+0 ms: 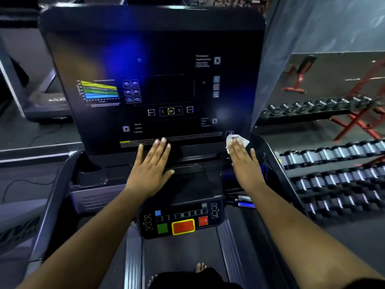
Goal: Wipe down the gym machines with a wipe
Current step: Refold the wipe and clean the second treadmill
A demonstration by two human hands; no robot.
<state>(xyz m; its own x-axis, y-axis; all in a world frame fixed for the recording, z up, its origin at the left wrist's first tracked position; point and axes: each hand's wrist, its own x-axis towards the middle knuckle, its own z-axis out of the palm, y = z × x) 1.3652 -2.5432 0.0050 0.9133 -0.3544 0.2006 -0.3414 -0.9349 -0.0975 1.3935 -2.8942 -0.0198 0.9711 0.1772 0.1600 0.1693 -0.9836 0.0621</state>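
White wipe (pixel 237 140), crumpled, lies under the straight fingers of my right hand (pixel 244 161), pressed flat against the lower right corner of the treadmill console (pixel 145 49); I am not pinching it, only pushing it with an open palm. My left hand (pixel 153 163) rests, fingers spread and straight, on the ledge at the console's lower edge, holding nothing.

Risks, as I judge them. With only flat pressure on the wipe, it could slide out from under my fingers and drop past the console's right edge, near the cup recess. A sweep left across the panel would cross the printed touch keys (pixel 170 110), and firm pressure there might trigger a setting. Below my wrists sits the control pad (pixel 181 217) with green, red and yellow-framed buttons; a dropped forearm could press one, and my bare feet (pixel 200 267) stand on the belt (pixel 183 247), so an unwanted start would be the worst outcome.

Surface: dark, glossy, steeply tilted panel with a blue glare patch and a coloured chart at left; smears would show readily.

Room: dumbbell racks (pixel 333 163) fill the right side, red benches stand far right, another treadmill (pixel 50 101) sits far left, and a cable trails over the dark floor.
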